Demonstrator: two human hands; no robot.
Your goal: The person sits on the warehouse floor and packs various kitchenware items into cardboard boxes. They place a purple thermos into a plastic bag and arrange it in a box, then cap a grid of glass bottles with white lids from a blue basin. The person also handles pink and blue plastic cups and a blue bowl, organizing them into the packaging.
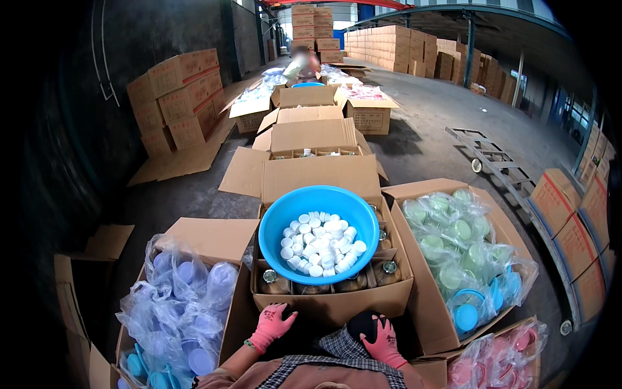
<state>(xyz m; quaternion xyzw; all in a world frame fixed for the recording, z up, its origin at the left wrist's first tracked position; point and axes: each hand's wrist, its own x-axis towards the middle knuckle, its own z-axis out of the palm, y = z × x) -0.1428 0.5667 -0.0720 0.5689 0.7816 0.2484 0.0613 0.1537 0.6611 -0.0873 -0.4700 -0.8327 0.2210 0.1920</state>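
My left hand [270, 327], in a pink glove with dark fingertips, is open beside the front wall of a cardboard box [311, 303]. I cannot tell whether it touches the box. My right hand [383, 343], gloved alike, lies spread near my knee [364, 325], holding nothing. On the divided box rests a blue basin [273, 254] with several white screw caps [321, 243] heaped inside. Glass bottles stand in the box's compartments; one bottle neck [389, 267] shows at the basin's right. The basin hides most of them.
Left stands a box of bagged purple lids [201, 311]; right, boxes of bagged green lids [460, 230] and pink lids [463, 369]. Open cartons [311, 133] run ahead toward another person [301, 65]. A metal trolley [502, 162] and stacked cartons [570, 240] are at far right.
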